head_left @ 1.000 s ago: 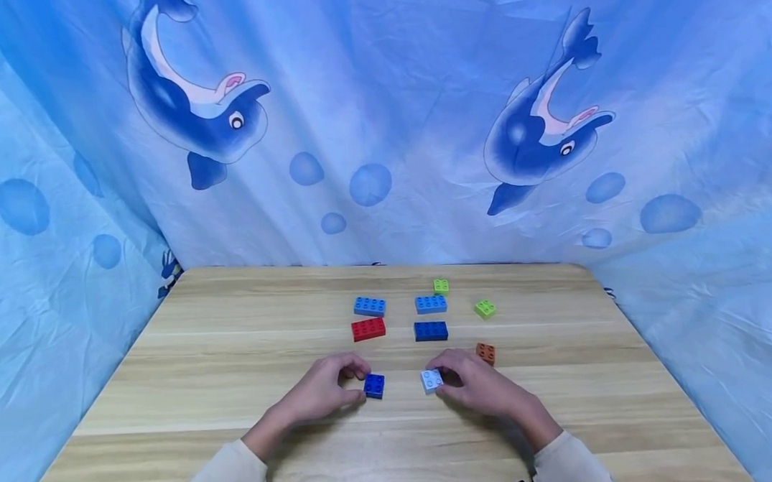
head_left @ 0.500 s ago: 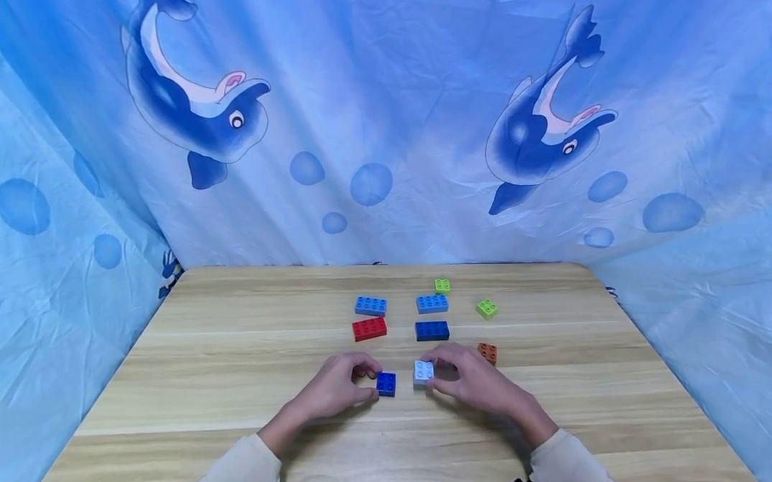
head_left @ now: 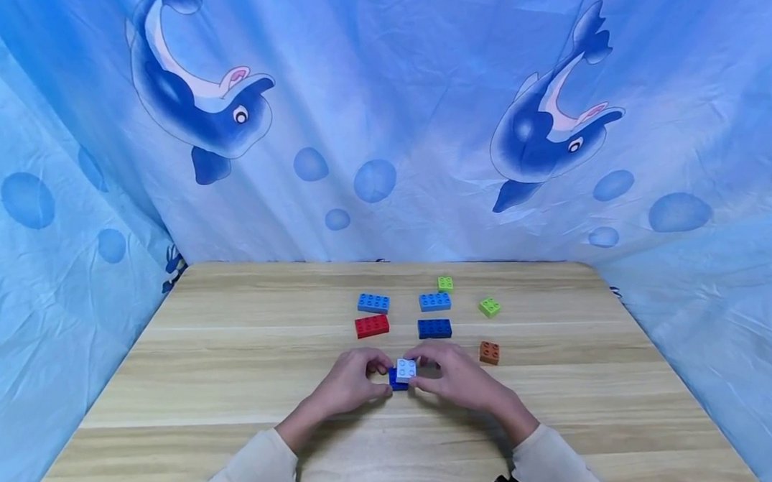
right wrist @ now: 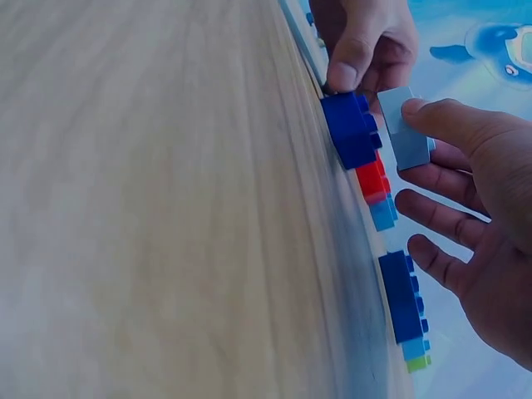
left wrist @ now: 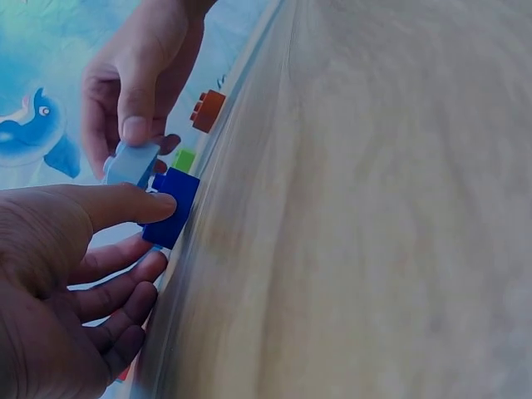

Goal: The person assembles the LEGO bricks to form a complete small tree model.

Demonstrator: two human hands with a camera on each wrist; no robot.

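Both hands have drawn together since a second ago, so the two small bricks that were apart now meet at the middle of the light wooden worktop (head_left: 236,362). Nearest the person, cream sleeves lead up to the hands. On the left, the left hand (head_left: 350,380) has its grip closed on a small dark blue square plastic brick (head_left: 396,382), thumb and fingers pinching its sides while it sits on the worktop; the left wrist view shows the thumb (left wrist: 125,205) pressed flat against that brick. On the right, the right hand (head_left: 453,376) has its grip closed on a small pale blue square plastic brick (head_left: 405,369), held tilted just above and against the dark blue one; whether its studs are seated I cannot tell. Just beyond the right hand lies a small orange square brick (head_left: 489,352), near but apart from the fingers. Farther back sit a red rectangular brick (head_left: 372,326) and a dark blue rectangular brick (head_left: 434,329) side by side with a gap between. Behind them lie two mid-blue rectangular bricks (head_left: 372,303) (head_left: 435,301). Off to the right rests a lime green square brick (head_left: 489,307), and another lime green square brick (head_left: 445,284) lies farthest. A blue dolphin-printed cloth (head_left: 381,119) hangs behind the worktop.
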